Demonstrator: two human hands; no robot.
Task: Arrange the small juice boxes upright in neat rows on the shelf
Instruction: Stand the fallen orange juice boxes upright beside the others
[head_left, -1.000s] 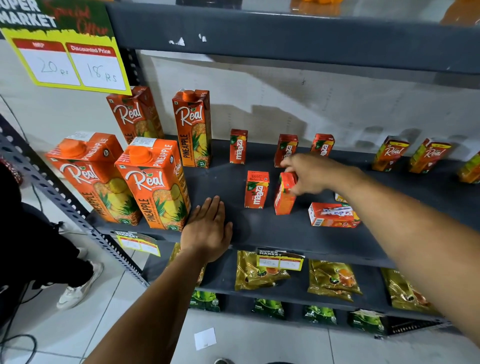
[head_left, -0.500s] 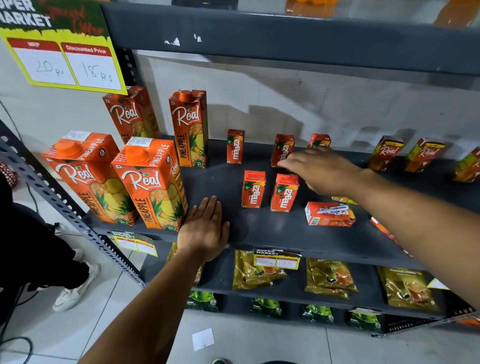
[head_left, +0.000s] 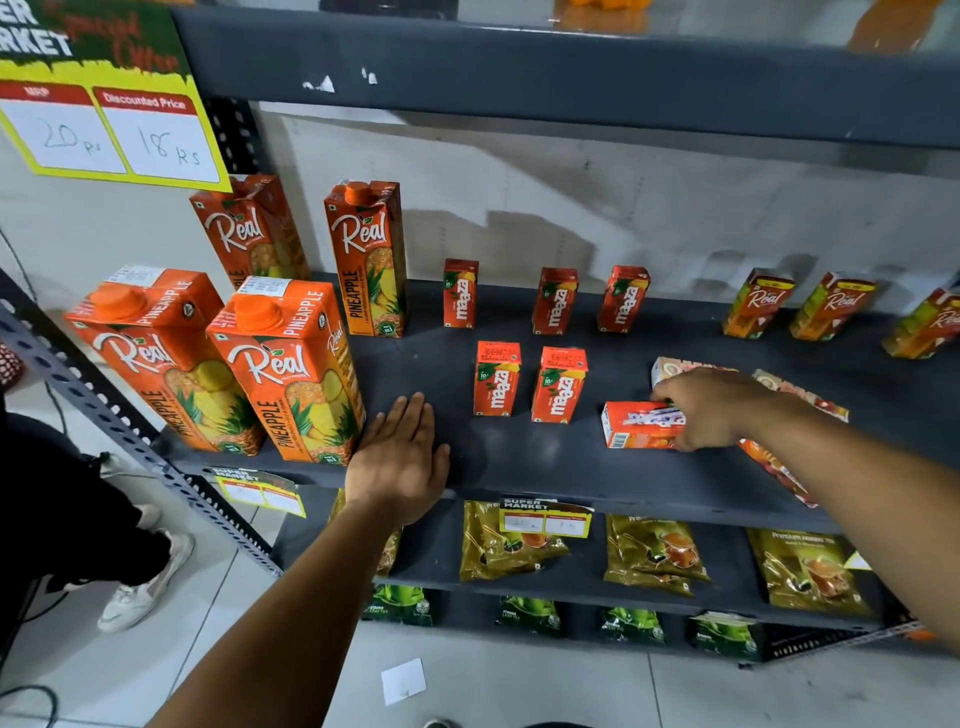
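Three small orange Maaza boxes stand upright in a back row (head_left: 555, 300) on the dark shelf (head_left: 519, 467). Two more stand in a front row (head_left: 527, 384). To their right a Maaza box (head_left: 636, 425) lies on its side, and my right hand (head_left: 714, 408) is closing its fingers on that box's right end. Other small boxes (head_left: 675, 368) lie flat behind and under my right forearm, partly hidden. My left hand (head_left: 397, 460) rests flat, fingers apart, on the shelf's front edge, holding nothing.
Large Real pineapple cartons (head_left: 291, 374) stand at the shelf's left. Small Real boxes (head_left: 800, 306) stand at the back right. Tea packets (head_left: 654, 553) lie on the lower shelf. A person's leg and shoe (head_left: 140, 587) are on the floor at left.
My right hand let go of the second front-row box, left it upright, then moved right and down onto the box lying on its side. My left hand has stayed put.
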